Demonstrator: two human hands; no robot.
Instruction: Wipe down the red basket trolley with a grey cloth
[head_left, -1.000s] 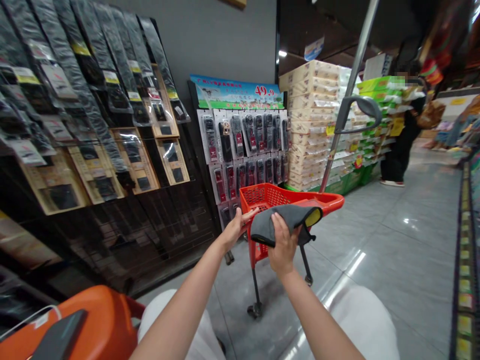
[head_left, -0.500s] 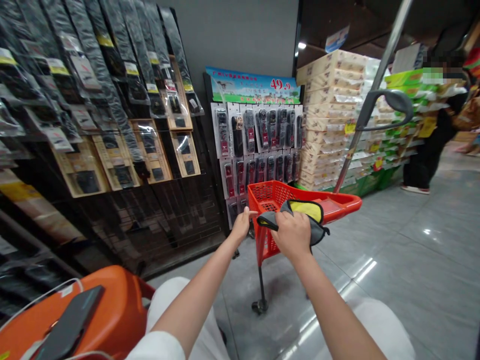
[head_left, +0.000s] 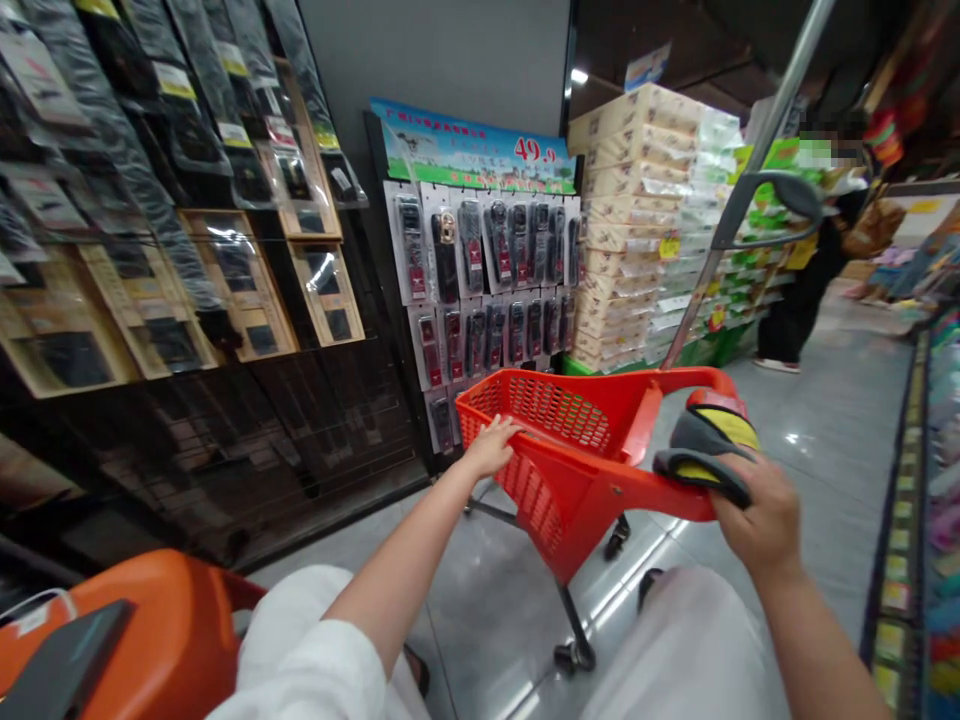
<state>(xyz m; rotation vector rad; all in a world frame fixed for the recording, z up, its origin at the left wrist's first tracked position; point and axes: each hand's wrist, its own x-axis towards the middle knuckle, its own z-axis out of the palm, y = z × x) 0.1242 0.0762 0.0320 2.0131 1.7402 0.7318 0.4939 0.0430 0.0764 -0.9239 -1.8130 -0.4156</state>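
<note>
A red plastic shopping cart [head_left: 559, 500] with perforated basket walls stands in front of me on dark legs and casters. My left hand [head_left: 491, 447] holds the near left rim of its basket, fingers lying over the edge. Farther right, my right hand [head_left: 763, 510] grips a grey and yellow cleaning cloth [head_left: 709, 435] with black edging. The cloth is bunched over the cart's handle, and part of the handle is hidden behind the cloth and fingers. Rising from the cart's back is a metal pole with a grey loop grip [head_left: 776, 205].
An orange case [head_left: 187, 620] with a dark phone-like slab [head_left: 71, 665] on it sits at my lower left. Packaged belts [head_left: 517, 240] hang on racks ahead and left. Stacked cartons [head_left: 622, 220] stand behind the cart; a person [head_left: 799, 290] is beyond. Shelving [head_left: 896, 560] borders the right.
The cart has swung round and come nearer, showing more of its basket side. My right hand has moved right with the cloth along the handle. My left hand stays at the rim; the view has turned right.
</note>
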